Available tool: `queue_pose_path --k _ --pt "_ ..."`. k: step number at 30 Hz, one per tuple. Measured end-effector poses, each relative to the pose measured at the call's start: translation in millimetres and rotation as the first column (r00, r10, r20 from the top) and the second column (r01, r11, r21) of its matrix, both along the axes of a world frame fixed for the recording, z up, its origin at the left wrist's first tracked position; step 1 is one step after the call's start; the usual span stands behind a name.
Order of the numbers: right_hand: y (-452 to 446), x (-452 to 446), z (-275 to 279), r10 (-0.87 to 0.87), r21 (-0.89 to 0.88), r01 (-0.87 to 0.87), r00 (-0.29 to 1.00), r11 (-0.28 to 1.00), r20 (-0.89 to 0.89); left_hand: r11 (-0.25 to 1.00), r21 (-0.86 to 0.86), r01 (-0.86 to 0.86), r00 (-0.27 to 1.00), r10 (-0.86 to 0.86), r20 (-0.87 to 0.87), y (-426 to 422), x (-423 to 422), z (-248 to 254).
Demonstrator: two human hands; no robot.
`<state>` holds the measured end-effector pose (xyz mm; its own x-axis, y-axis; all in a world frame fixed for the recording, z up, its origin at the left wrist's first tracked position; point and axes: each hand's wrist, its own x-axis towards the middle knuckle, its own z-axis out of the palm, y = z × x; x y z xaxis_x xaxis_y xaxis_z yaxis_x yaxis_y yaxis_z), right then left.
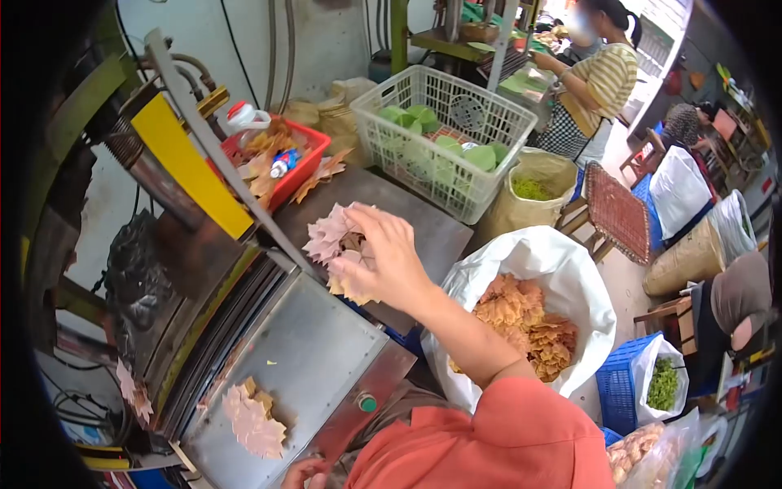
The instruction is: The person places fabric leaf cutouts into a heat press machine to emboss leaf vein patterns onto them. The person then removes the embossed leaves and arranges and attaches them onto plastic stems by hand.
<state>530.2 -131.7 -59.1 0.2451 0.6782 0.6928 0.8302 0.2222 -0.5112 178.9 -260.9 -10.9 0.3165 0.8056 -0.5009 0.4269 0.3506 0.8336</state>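
Note:
My right hand (379,253) reaches out over a dark metal surface, its thumb and fingers closed around a bunch of artificial maple leaves (326,235), pale pink with some yellowish edges. Below it, a small stack of similar pink and tan leaves (254,421) lies on the bare metal plate (318,326) of a machine. My left hand (305,473) shows only in part at the bottom edge; its fingers look bent, but the frame cuts off most of it. Close to my right arm stands a white sack (582,277) with orange-brown leaves (521,318) inside.
A red tray (303,169) holds leaves and bottles beside the yellow-marked press frame (191,163). Behind the surface stands a white plastic crate (444,196) with green leaves. More pink leaves (134,391) hang at the machine's left. Co-workers (607,73) are in the background.

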Motion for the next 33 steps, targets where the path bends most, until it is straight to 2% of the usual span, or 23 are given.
queue_pose_path --k 4,5,6,7,8,10,13,16,21,24,28,31,33 --pt "-38 -13 12 0.182 0.105 -0.172 0.979 0.979 -0.088 0.992 0.092 -0.087 0.988 0.075 0.131 6 -12 -20" --pt "-45 -19 10 0.21 0.107 -0.198 0.971 0.974 -0.114 0.922 0.365 -0.128 0.99 0.142 -0.01 9 -9 -25" --pt "-52 -25 7 0.237 0.11 -0.223 0.961 0.968 -0.139 0.842 0.509 -0.178 0.976 0.216 -0.016 15 -6 -34" --pt "-57 -29 3 0.267 0.089 -0.254 0.948 0.963 -0.175 0.61 0.782 0.13 0.949 0.152 -0.277 27 -5 -37" --pt "-60 -34 0 0.295 0.069 -0.287 0.932 0.955 -0.21 0.533 0.81 0.244 0.884 0.22 -0.412 35 -2 -39" --pt "-63 -43 -7 0.339 0.032 -0.343 0.905 0.939 -0.257 0.391 0.787 0.477 0.687 0.393 -0.612 51 11 -38" --pt "-64 -54 -13 0.387 -0.007 -0.407 0.872 0.913 -0.299 0.623 0.569 0.537 0.472 0.337 -0.815 63 7 -58" --pt "-61 -65 -14 0.455 -0.027 -0.493 0.821 0.87 -0.345 0.48 0.724 0.495 0.682 0.301 -0.666 74 -4 -66" --pt "-59 -93 -31 0.59 0.012 -0.624 0.732 0.781 -0.341 0.453 0.732 0.508 0.658 0.344 -0.67 78 -8 -70" --pt "-62 -102 -44 0.597 -0.061 -0.638 0.747 0.768 -0.292 0.414 0.749 0.517 0.676 0.34 -0.654 85 -12 -67" --pt "-60 -110 -54 0.536 -0.207 -0.584 0.808 0.785 -0.246 0.398 0.752 0.525 0.691 0.317 -0.65 89 -14 -62" --pt "-57 -117 -58 0.521 -0.367 -0.532 0.843 0.763 -0.138 0.469 0.726 0.503 0.676 0.31 -0.668 85 -12 -58" --pt "-55 -122 -56 0.508 -0.477 -0.472 0.859 0.742 -0.061 0.377 0.795 0.474 0.761 0.279 -0.586 89 -10 -52"
